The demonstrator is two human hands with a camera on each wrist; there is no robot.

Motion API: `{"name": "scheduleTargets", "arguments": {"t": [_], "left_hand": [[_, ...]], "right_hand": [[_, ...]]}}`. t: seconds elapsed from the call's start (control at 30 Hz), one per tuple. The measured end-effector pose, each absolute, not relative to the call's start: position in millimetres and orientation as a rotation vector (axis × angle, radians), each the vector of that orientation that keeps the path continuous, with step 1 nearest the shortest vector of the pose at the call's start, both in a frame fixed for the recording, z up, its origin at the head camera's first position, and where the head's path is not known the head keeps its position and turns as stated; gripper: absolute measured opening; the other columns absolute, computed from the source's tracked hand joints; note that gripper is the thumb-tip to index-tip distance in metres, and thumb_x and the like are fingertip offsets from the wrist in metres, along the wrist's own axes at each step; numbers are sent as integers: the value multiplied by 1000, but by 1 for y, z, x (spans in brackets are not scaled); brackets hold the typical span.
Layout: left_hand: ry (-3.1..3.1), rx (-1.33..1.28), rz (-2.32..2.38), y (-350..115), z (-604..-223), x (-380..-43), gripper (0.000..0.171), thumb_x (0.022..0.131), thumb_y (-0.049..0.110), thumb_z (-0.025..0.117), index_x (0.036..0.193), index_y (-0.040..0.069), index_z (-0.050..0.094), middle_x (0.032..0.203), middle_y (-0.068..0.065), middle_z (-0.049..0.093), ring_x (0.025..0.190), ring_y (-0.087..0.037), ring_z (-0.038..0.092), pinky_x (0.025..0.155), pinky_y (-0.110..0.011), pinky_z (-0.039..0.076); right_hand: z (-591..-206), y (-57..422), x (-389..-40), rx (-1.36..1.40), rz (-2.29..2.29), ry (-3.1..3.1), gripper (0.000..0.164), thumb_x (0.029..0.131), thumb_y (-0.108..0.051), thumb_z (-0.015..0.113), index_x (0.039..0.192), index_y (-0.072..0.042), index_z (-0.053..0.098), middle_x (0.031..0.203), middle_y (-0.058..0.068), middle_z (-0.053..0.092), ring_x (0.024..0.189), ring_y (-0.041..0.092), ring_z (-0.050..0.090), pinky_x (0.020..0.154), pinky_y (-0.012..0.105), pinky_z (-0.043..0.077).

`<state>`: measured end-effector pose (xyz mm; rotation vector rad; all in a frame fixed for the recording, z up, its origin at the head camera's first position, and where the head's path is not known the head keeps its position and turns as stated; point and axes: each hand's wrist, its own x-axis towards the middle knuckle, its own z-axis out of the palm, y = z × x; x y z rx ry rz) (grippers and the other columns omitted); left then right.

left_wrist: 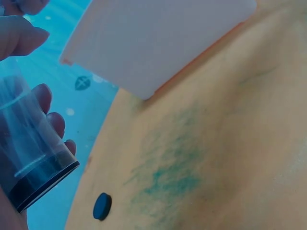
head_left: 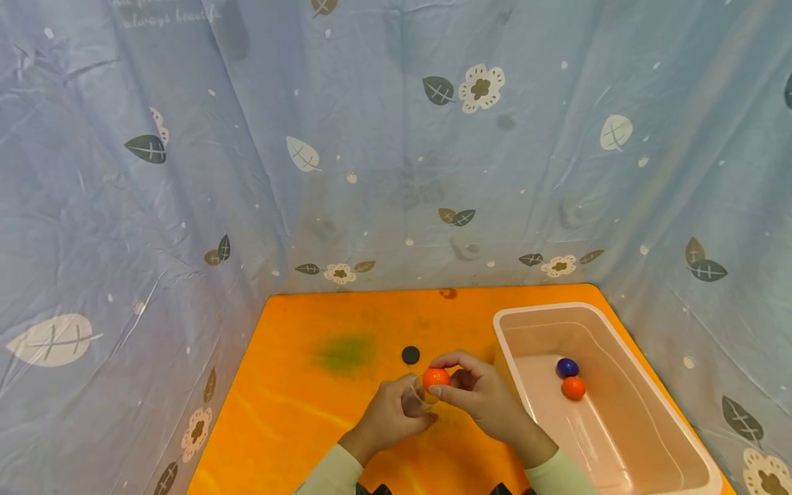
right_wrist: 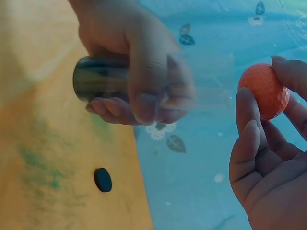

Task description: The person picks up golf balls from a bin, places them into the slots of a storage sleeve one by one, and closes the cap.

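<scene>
My left hand (head_left: pixel 388 414) is wrapped round a clear tube (left_wrist: pixel 29 132) with a dark base. The tube lies tilted, its open mouth toward my right hand (head_left: pixel 491 402). Between the thumb and fingertips of that hand is an orange golf ball (right_wrist: pixel 264 91), dimpled all over. In the head view the ball overlaps the tube's mouth; from the right wrist it shows just beyond the tube's clear end. Past both hands a round black cap (head_left: pixel 410 355) lies on the orange table (head_left: pixel 297 405). Fingers cover much of the tube's middle.
A pale plastic tub (head_left: pixel 509 344) stands on the right side of the table. Inside it a blue ball (head_left: pixel 566 368) and another orange ball (head_left: pixel 573 388) lie together. Patterned curtains (head_left: pixel 383 137) enclose the table at the back and both sides.
</scene>
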<state>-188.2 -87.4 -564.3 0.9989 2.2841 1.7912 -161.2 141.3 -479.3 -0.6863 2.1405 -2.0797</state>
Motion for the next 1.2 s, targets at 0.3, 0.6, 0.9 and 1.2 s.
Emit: {"name": "scheduleTargets", "arguments": {"t": [0.3,0.6,0.9,1.2], "left_hand": [[2223,1076,1839,-87,-563,-189,39,91,-1,86,122,14,70,118,1,78,107,-17,74,90,-36,61],[2348,1043,1726,-88,-564,-187,30,91,7,89,103,18,64,79,11,65,65,-2,57,61,-22,50],[2381,1004,1668,-90,-565,-186,32,91,11,89,97,21,59,76,12,65,70,-6,64,66,-27,55],[2372,995,1686,-90,-565,-186,28,92,12,88,101,20,63,82,7,70,71,-7,67,67,-28,56]], "right_hand": [[-482,137,-158,-666,-1984,2204,29,100,-5,79,128,-5,71,110,21,67,75,16,60,68,27,53],[-486,141,-156,-723,-1976,2236,30,101,-5,78,130,-7,70,99,14,68,75,18,62,64,26,49],[-486,143,-157,-707,-2014,2204,30,102,-3,76,131,-3,68,127,27,64,79,19,64,71,27,54],[-481,145,-159,-704,-1992,2226,33,102,-3,75,134,-4,66,128,27,62,84,24,66,77,29,56]]}}
